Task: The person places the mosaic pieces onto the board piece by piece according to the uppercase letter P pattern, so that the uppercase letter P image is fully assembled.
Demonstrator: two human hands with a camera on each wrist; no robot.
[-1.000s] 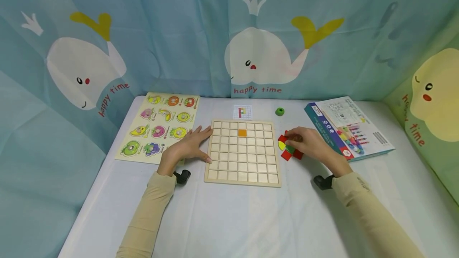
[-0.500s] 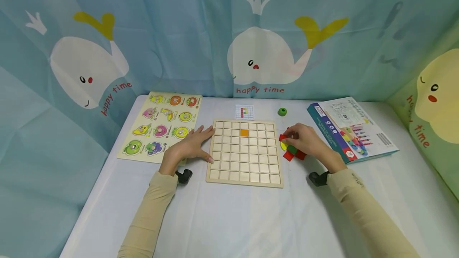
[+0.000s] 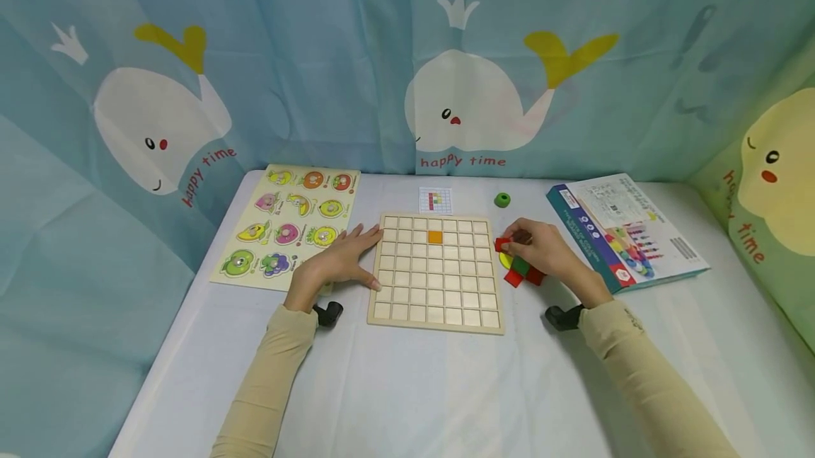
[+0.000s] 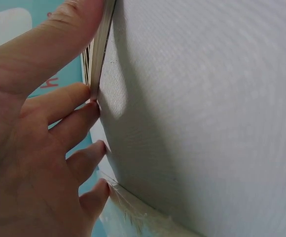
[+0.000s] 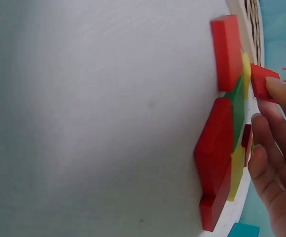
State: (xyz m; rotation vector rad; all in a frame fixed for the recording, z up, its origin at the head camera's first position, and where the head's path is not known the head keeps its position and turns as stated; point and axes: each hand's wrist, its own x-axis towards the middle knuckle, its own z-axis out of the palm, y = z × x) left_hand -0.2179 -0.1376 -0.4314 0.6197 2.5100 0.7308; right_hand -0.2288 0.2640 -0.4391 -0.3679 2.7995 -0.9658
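My left hand lies at the left edge of a wooden grid board, thumb and fingers spread and touching its rim. One orange square tile sits in a cell of the board's second row. Right of the board, my right hand pinches a red square tile between thumb and fingers, just above a small pile. That pile has red tiles, a green tile and yellow tiles. My right hand hides part of the pile in the head view.
A small pattern card lies behind the board. A green bead stands to its right. The fruit puzzle board lies at the left, a flat toy box at the right. A printed curtain hangs behind the table.
My right hand has picked a red square tile from the pile and lifted it slightly. The left hand stays at the board's edge. The head view has shifted slightly.
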